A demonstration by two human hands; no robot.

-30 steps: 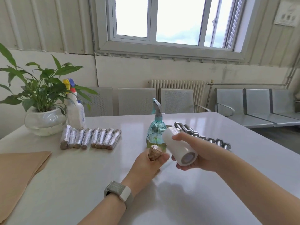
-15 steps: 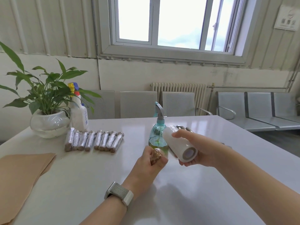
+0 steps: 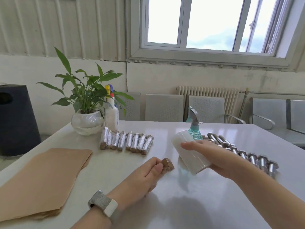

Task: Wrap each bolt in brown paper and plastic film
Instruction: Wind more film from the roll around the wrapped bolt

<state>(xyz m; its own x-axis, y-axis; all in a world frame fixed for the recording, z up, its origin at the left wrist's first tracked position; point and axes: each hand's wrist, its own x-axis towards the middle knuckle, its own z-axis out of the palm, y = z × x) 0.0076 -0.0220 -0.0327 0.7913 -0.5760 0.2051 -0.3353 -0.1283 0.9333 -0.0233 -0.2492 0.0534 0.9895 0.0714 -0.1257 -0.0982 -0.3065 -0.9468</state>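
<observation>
My left hand [image 3: 145,176] grips a bolt wrapped in brown paper [image 3: 167,164] just above the white table [image 3: 189,204]; only the bolt's far end shows past my fingers. My right hand [image 3: 214,156] holds a white roll of plastic film [image 3: 189,154], tilted, just right of the bolt. A row of several wrapped bolts [image 3: 126,142] lies behind, near the plant. Several bare metal bolts [image 3: 247,156] line up to the right, partly hidden by my right arm. A stack of brown paper sheets [image 3: 42,180] lies at the left.
A potted plant [image 3: 87,119] in a white bowl and a white spray bottle [image 3: 112,116] stand at the back left. A teal spray bottle [image 3: 194,128] stands behind the film roll. Grey chairs [image 3: 164,107] line the far side. A black bin [image 3: 16,119] is at far left.
Both hands have lowered toward the table. The roll has tilted so its open end faces down toward me. The view has swung left, bringing the paper stack and bin further in.
</observation>
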